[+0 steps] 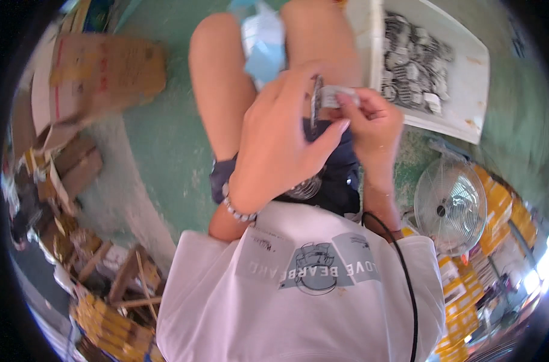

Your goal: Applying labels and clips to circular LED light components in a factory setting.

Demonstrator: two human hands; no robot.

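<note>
My left hand (277, 136), with a beaded bracelet at the wrist, holds a thin, dark, silvery disc-like piece (315, 105) seen nearly edge-on. Its fingers curl over the far end and the thumb sits on the near side. Between the thumb and fingers of my right hand (374, 120) is a small whitish tag (333, 96) with faint print. The tag's left end meets or overlaps the disc; whether it is attached I cannot tell. A round, ringed metallic piece (304, 188) lies on my dark shorts under the left hand, partly hidden.
At the upper right stands a white bin (461, 117) with many dark, ringed pieces (413, 60) bearing pale tags. A wire-caged fan (449, 205) is at the right. Cardboard boxes (105, 75) stand at the left. A light-blue and white wrapper (263, 45) lies between my legs.
</note>
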